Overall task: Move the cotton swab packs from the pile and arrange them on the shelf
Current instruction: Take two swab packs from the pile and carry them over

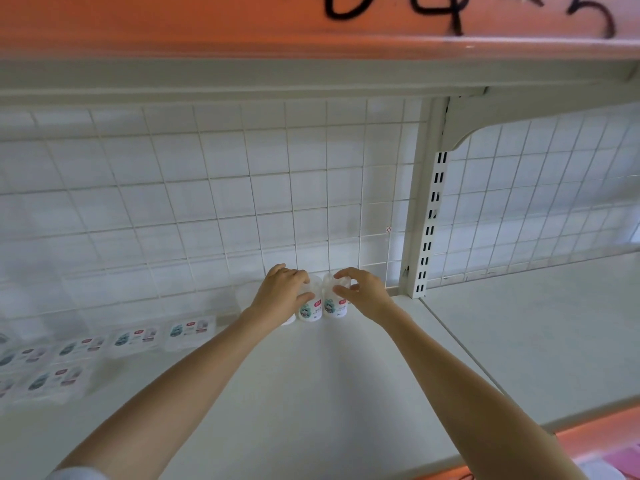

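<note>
Two upright swab packs (311, 306) are being gripped by curled fingers – left hand (282, 294), right hand (360, 292) – beside the shelf post (427, 216); the pile (104, 344) far left of it isn't being touched yet.

We read black handwritten marks, cut off, maybe "045", on orange strip (207, 19) overhead; pack labels (313, 308) too blurred.

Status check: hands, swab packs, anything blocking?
Left hand grips upright clear cotton swab pack. Right hand grips its neighbour. Flat packs wait left. Nothing blocking.
</note>
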`<state>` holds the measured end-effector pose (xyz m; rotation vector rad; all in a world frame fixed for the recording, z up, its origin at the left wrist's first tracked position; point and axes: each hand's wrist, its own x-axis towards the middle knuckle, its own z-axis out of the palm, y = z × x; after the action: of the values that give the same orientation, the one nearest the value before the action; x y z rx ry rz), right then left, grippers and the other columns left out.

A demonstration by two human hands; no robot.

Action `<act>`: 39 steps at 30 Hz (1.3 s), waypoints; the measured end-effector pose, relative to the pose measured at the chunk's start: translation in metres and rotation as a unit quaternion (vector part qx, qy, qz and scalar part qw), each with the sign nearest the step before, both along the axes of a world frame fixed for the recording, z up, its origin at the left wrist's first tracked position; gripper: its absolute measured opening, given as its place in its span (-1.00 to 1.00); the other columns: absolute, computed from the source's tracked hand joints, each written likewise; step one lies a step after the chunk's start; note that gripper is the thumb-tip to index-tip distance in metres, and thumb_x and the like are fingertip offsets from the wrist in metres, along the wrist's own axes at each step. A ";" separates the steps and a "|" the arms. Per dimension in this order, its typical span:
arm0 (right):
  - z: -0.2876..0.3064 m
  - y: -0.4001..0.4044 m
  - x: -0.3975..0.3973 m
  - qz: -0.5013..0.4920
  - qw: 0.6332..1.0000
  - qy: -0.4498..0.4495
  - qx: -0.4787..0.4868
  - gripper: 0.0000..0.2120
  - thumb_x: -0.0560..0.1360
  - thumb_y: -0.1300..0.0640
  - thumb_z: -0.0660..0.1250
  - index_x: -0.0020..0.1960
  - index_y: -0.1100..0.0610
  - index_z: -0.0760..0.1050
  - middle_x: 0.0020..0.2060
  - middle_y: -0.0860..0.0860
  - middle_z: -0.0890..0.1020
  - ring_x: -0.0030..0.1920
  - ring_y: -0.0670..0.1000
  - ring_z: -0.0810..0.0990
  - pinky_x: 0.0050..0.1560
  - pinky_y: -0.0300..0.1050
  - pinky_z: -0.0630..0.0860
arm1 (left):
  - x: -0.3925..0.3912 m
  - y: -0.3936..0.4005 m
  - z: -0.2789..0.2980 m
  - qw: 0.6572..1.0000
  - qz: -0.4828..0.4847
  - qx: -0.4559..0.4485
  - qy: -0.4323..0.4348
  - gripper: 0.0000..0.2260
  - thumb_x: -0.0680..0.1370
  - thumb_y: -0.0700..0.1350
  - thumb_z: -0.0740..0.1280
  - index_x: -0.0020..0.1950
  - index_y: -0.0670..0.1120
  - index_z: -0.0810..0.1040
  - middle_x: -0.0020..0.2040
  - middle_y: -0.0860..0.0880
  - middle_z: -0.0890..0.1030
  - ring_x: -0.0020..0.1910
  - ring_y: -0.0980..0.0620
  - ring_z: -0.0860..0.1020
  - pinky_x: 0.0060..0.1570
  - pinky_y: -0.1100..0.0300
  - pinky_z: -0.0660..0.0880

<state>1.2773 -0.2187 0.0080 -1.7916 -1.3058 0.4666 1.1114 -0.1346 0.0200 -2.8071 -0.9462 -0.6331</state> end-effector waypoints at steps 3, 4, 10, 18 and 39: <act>-0.001 0.000 -0.001 -0.003 1.000 -0.020 0.002 -0.72 0.50 0.09 0.32 0.19 0.07 0.47 0.18 0.09 0.51 0.08 0.07 0.55 0.04 -0.10 0.50 | 0.001 -0.001 0.003 1.000 0.001 -0.015 0.012 -0.64 0.52 0.06 0.29 0.22 -0.12 0.47 0.16 -0.02 0.56 0.16 -0.04 0.43 0.15 0.29 0.15; -0.002 -0.001 -0.001 -0.003 1.000 -0.030 0.001 -0.71 0.50 0.07 0.32 0.20 0.06 0.47 0.19 0.09 0.50 0.09 0.07 0.54 0.02 -0.13 0.48 | 0.000 -0.001 0.005 1.000 0.000 -0.022 0.019 -0.63 0.52 0.08 0.29 0.23 -0.11 0.46 0.17 -0.01 0.55 0.17 -0.04 0.42 0.16 0.28 0.15; 0.007 -0.016 -0.005 -0.004 0.996 -0.092 -0.002 -0.58 0.51 -0.03 0.28 0.34 0.01 0.34 0.32 0.08 0.34 0.24 0.08 0.41 0.10 -0.17 0.35 | -0.025 -0.006 0.028 0.996 -0.037 -0.073 -0.045 -0.68 0.56 0.05 0.23 0.26 -0.05 0.45 0.25 0.03 0.49 0.26 0.05 0.39 0.24 0.21 0.19; 0.014 -0.084 -0.064 0.003 0.951 -0.306 0.038 -0.65 0.53 -0.05 0.24 0.27 0.05 0.42 0.21 -0.06 0.51 0.21 0.02 0.43 0.16 -0.09 0.38 | -0.118 -0.043 0.013 0.999 0.025 -0.025 -0.038 -0.68 0.48 0.05 0.21 0.11 -0.11 0.55 0.02 -0.02 0.60 0.01 -0.07 0.56 -0.02 0.10 0.45; -0.076 -0.281 -0.229 0.262 0.914 -0.299 0.077 -0.68 0.42 -0.09 0.15 0.08 -0.01 0.48 -0.06 -0.10 0.60 -0.05 -0.02 0.56 -0.15 -0.16 0.55 | -0.283 -0.357 -0.102 0.929 0.326 -0.119 -0.126 -0.70 0.40 0.06 0.17 -0.04 -0.05 0.57 -0.18 0.02 0.61 -0.28 -0.02 0.59 -0.32 0.17 0.51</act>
<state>1.0483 -0.4993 -0.0682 -1.4833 -2.2077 0.0739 0.8288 -0.4913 -0.0819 -2.3630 -1.9956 -0.8160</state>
